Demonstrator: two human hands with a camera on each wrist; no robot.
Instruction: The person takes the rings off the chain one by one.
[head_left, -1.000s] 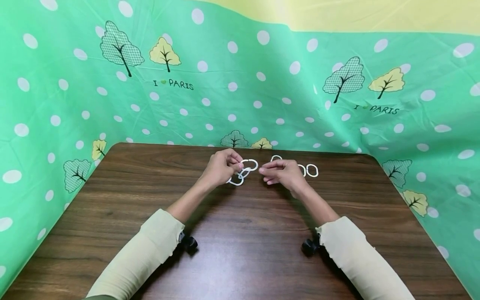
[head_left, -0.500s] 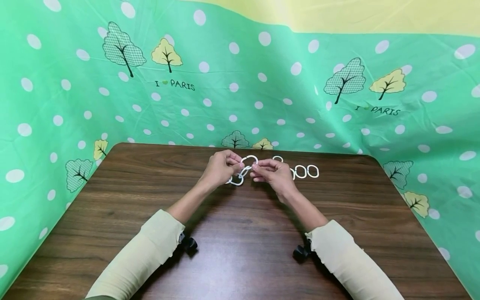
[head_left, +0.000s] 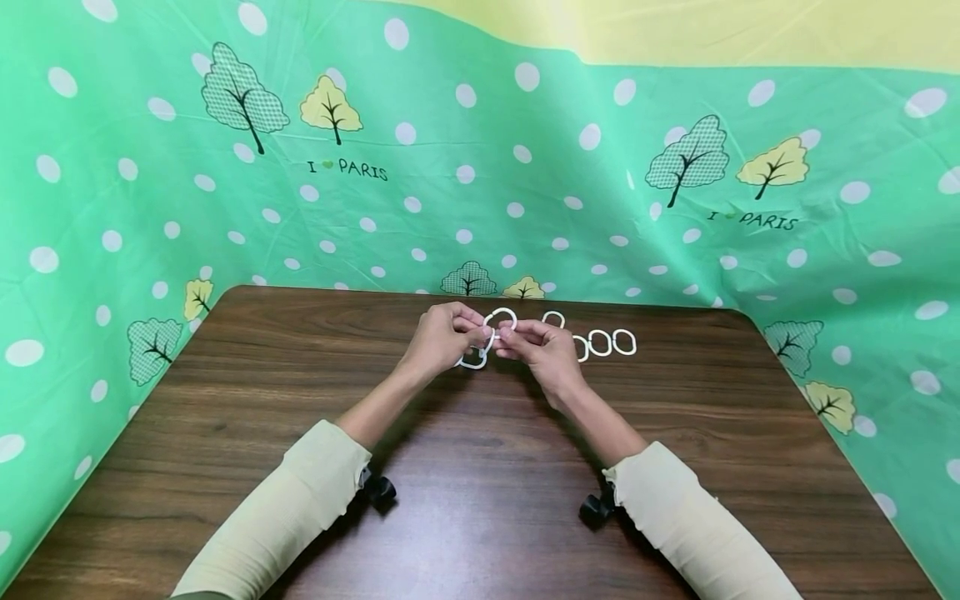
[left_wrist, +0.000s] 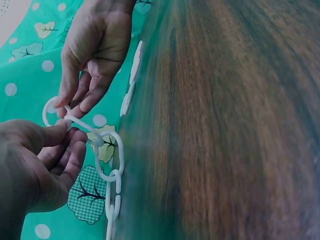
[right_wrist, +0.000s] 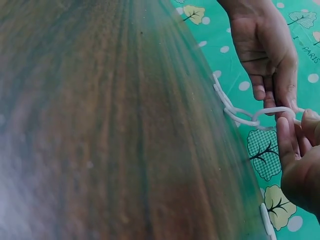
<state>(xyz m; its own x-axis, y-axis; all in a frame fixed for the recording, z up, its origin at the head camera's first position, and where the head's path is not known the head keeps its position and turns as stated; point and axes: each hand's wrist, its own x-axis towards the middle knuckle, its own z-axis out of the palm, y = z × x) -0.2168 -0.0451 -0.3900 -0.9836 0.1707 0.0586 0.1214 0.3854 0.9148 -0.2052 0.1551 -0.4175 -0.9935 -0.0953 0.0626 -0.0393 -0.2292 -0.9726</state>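
Near the far side of the table, my left hand (head_left: 442, 337) pinches white plastic chain links between thumb and fingers. My right hand (head_left: 551, 354) meets it from the right, its thumb and fingers pinching the same small cluster. An open-looking white link (head_left: 501, 312) arches up between the two hands. In the left wrist view, that link (left_wrist: 46, 111) loops by the fingertips, and a joined chain (left_wrist: 120, 150) hangs from the left hand down to the tabletop. The fingertips partly hide where the links meet.
Several loose white links (head_left: 635, 342) lie in a row right of my right hand, with another link (head_left: 553, 314) behind it. The brown wooden table (head_left: 480, 500) ends at a green dotted curtain (head_left: 420, 217) close behind the hands.
My right hand has moved left from apart and now pinches the link beside the left hand. The arched link stands higher and more tilted. My left hand stays nearly in place.
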